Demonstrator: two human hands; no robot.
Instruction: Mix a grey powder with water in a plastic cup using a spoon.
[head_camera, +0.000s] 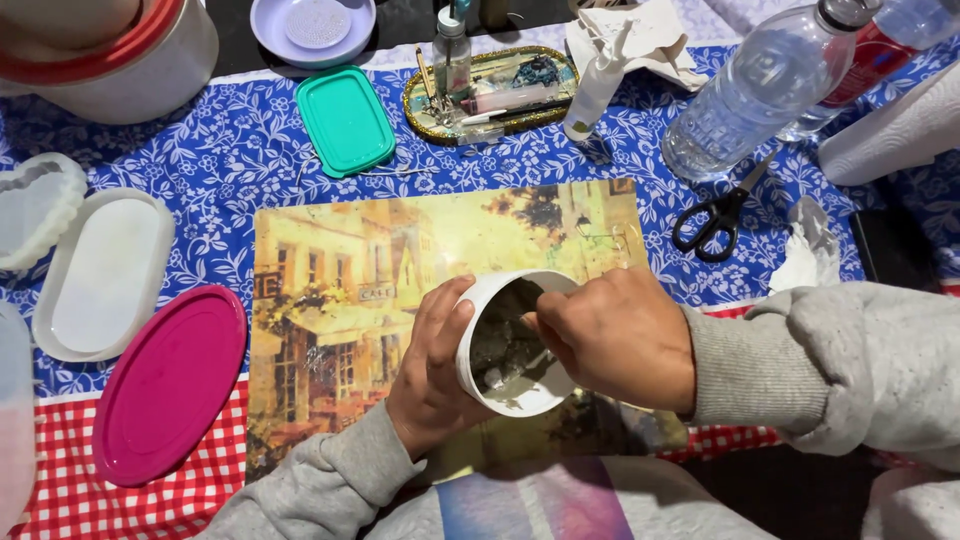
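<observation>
My left hand (432, 368) grips the side of a white plastic cup (478, 322), tilted toward me over a placemat printed with a street painting (350, 270). Inside the cup is a grey, wet mixture (500, 350). My right hand (612, 335) is closed at the cup's rim with its fingers reaching into the mixture; whatever tool it may hold is hidden by the fingers. Both arms wear grey sleeves.
A pink oval lid (168, 385), white oval mould (105, 272) and heart-shaped mould (35, 208) lie left. A teal lid (345, 120), oval tray of small tools (490, 90), water bottle (750, 95), black scissors (715, 218) and crumpled tissue (805, 255) sit beyond.
</observation>
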